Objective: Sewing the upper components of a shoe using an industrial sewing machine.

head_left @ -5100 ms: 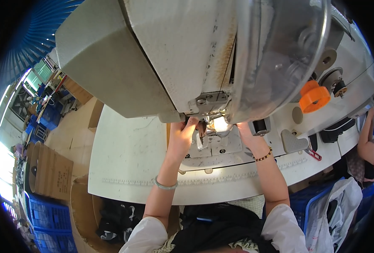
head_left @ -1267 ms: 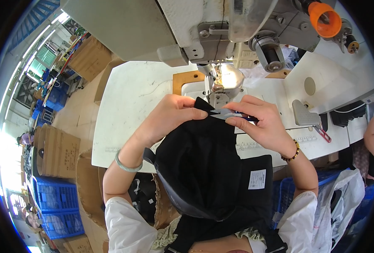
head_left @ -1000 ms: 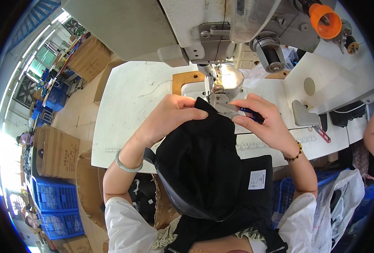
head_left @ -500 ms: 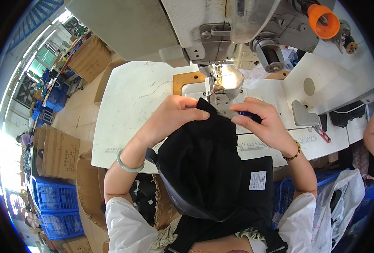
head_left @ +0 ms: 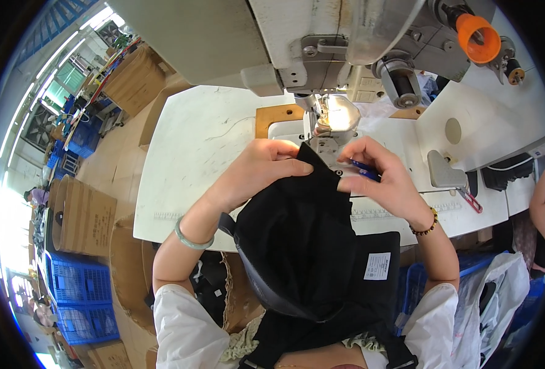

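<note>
A black fabric piece, bag-like with a dark smooth edge band point(head_left: 278, 292), hangs below the sewing machine's needle area point(head_left: 322, 132). My left hand point(head_left: 257, 169) pinches its upper corner between thumb and fingers. The black cloth point(head_left: 303, 227) drapes from there toward my lap. Beside that corner, my right hand point(head_left: 383, 181) is closed around small blue-handled thread snips point(head_left: 365, 170); their blades hardly show against the cloth. A white label point(head_left: 377, 266) sits on a black flap at the lower right of the cloth.
The white machine table point(head_left: 186, 160) carries a ruler strip along its front edge. A grey pad-shaped lever point(head_left: 445, 169) is at right. Cardboard boxes point(head_left: 85, 215) and blue crates point(head_left: 79, 280) stand at left. Another person's arm point(head_left: 540, 197) shows at far right.
The cloth's corner has tipped up slightly in my left hand. My right thumb and fingers have spread a little, and the silver blades seen before hardly show. The whole view has shifted slightly.
</note>
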Demonstrator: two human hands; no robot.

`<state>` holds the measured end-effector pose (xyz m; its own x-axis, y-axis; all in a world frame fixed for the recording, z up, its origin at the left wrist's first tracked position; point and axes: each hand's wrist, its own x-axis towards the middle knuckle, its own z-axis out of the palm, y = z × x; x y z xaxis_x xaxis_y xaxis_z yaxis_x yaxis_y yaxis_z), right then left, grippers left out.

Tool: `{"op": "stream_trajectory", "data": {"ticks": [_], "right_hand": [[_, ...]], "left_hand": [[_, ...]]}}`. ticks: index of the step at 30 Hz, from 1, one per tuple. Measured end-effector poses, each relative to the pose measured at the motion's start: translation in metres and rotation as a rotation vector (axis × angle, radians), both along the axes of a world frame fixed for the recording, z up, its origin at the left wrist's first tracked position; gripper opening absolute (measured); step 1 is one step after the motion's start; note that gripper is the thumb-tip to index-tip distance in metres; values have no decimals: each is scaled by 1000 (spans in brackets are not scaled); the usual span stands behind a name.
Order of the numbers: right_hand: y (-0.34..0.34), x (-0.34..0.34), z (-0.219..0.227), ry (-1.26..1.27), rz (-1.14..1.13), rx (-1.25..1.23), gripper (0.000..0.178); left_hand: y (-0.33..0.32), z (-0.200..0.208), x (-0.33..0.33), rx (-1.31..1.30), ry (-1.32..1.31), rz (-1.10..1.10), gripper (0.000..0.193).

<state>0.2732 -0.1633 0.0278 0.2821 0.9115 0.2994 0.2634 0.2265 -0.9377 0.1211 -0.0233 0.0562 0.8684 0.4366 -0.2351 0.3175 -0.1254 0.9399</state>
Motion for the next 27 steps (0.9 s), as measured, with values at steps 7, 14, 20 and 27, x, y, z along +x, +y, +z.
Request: {"op": "stream_trajectory", "data": {"ticks": [7,14,20,27], "right_hand": [[2,3,1,-200,13,-218,22],[-15,-15,35,-454,-222,-156,27],[-18,-38,37,-302,94,-133,25],[9,-34,1,-620,-12,10,30]], "left_hand": [[6,10,-31,424,123,-87,32],[3,10,-36,253,140,-201,31],[3,5,-34,136,143,-114,29],[18,-20,-35,-283,-124,-133,12]]}}
